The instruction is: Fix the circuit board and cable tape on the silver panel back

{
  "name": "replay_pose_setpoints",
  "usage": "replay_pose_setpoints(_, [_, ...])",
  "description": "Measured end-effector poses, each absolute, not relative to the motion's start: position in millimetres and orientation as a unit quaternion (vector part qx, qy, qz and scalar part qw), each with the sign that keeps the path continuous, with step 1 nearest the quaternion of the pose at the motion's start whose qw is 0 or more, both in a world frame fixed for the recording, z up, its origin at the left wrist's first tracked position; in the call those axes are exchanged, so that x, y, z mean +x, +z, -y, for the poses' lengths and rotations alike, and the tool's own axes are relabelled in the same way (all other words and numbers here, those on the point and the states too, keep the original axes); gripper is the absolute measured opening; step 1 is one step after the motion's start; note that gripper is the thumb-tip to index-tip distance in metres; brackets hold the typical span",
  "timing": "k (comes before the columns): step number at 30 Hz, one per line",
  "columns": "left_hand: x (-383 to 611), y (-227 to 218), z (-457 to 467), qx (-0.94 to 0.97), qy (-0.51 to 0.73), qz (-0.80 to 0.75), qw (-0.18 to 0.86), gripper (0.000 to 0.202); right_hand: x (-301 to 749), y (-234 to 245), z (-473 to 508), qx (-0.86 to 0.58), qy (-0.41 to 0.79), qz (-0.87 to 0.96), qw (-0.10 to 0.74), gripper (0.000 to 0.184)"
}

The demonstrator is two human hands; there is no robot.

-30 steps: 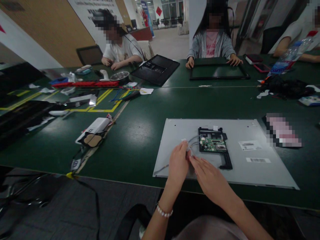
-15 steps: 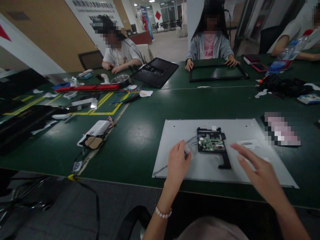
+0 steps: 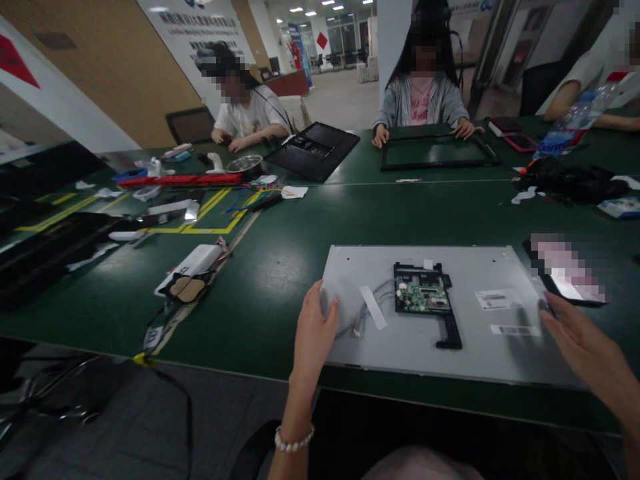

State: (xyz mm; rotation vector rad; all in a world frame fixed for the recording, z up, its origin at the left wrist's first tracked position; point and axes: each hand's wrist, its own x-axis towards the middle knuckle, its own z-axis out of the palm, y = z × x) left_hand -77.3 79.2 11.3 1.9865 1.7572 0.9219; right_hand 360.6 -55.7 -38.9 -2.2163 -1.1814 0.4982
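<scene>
Grey sheet metal fills the near middle of the view: a monitor back panel (image 3: pixel 480 353) lies flat on the dark green table (image 3: pixel 280 260), its long side running along the near table edge. The panel sits between the person's two hands.

The left hand (image 3: pixel 314 327) rests on the panel's left edge with its fingers close together and slightly bent, the fingertips (image 3: pixel 327 301) on the metal. Whether the thumb hooks under the edge cannot be told. The right hand (image 3: pixel 583 343) is at the opposite, right edge. It is flat and open with the fingers stretched out, and the fingertips (image 3: pixel 546 315) are at the panel's rim. Contact there is unclear.

A small green circuit board (image 3: pixel 421 298) sits in a black plastic bracket (image 3: pixel 449 331) near the panel's centre, well apart from both hands. Thin grey wires (image 3: pixel 367 313) loop from the board toward the left hand, crossed by a strip of white tape (image 3: pixel 373 307). Two white stickers (image 3: pixel 494 299) lie right of the board.

A phone (image 3: pixel 565 273) with a blurred screen lies just beyond the right hand. A white device (image 3: pixel 190 270) with a cable lies well left of the panel. Across the table, one person's hands hold a black monitor bezel (image 3: pixel 437 163), and another person sits behind a black rear cover (image 3: pixel 314 148).
</scene>
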Motion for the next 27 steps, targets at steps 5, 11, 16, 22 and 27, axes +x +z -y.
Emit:
replay_pose_setpoints(5, [-80.5,5.9,-79.3,0.691,0.315,-0.623,0.188,0.047,359.1,-41.7,53.1,-0.821,0.205,0.433,0.311,0.067])
replay_pose_setpoints(11, [-77.3,4.4,-78.9,0.701,0.315,-0.62,0.161,0.046,356.2,-41.6,52.1,-0.811,0.211,0.427,0.34,0.065])
replay_pose_setpoints(16, [-78.3,2.7,-79.1,0.699,0.314,-0.635,0.093,0.045,351.5,-45.1,50.4,-0.791,0.227,0.425,0.376,0.064])
replay_pose_setpoints(22, [-35.2,13.7,-45.8,0.731,0.316,-0.605,0.003,0.049,328.1,-34.9,50.7,-0.806,0.215,0.436,0.339,0.064])
replay_pose_setpoints(27, [28.0,15.3,1.1,0.826,0.241,-0.503,0.078,0.052,303.2,-33.6,48.5,-0.797,0.194,0.469,0.327,0.061])
